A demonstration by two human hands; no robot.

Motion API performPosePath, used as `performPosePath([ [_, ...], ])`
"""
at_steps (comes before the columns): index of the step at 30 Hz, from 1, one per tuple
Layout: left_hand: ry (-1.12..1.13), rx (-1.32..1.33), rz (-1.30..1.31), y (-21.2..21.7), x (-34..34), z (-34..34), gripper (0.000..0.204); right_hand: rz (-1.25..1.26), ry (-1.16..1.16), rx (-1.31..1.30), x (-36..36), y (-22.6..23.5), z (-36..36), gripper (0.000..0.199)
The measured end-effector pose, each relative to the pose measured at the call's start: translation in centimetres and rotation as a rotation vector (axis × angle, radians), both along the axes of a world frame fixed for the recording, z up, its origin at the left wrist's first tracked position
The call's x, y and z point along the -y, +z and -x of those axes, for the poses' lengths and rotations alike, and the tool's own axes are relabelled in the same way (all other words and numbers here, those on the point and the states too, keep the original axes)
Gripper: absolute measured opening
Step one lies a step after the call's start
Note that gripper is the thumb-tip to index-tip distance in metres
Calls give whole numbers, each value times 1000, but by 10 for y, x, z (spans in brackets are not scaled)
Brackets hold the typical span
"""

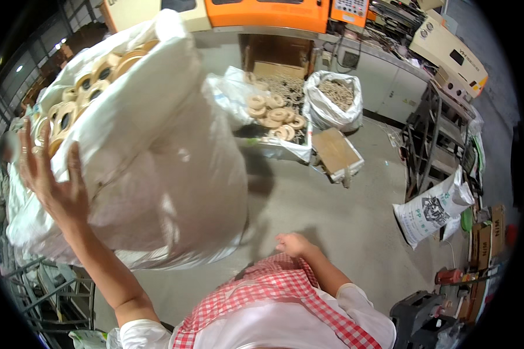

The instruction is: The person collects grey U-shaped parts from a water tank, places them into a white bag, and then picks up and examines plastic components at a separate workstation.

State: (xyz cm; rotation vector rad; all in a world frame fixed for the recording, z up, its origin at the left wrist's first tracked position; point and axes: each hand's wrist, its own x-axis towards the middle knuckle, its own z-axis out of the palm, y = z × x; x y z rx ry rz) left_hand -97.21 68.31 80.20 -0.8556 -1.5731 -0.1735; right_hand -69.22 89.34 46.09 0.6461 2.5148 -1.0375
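My left hand (58, 195) is raised at the near left side of a huge white woven sack (174, 145), its fingers spread and nothing held in them. The fingertips are near the sack's open top; I cannot tell whether they touch it. Ring-shaped tan plastic parts (90, 90), some with dark centres, fill the sack's mouth. My right hand (295, 245) is in front of my waist, beside the red-and-white checked apron (256, 294). Its fingers are curled closed, and nothing shows in them.
Tan rings (273, 113) and thin tan pieces lie heaped beyond the sack, beside a white bag of small tan pieces (337, 96) and a cardboard-topped box (336, 152). An orange-and-cream machine (268, 14) spans the back. At right are metal steps (436, 139) and a printed white sack (434, 209).
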Motion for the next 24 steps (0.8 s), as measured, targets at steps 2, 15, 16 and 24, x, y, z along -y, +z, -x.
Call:
performPosePath([
  [2,-109,91,-89,8,-37,15,41,-41,-103,-35,-52,-37,-36,35],
  [15,140,134,-187,-90,-159,-3,22,8,-384,10,-227,-93,-34,37],
  [16,-224,119,-435,-96,-173,2,34,32,-372,54,-244,-92,-31,38],
  [24,-705,1449,-58,-202,-402,12,42,51,-697,-106,-412,-119,-26,36],
])
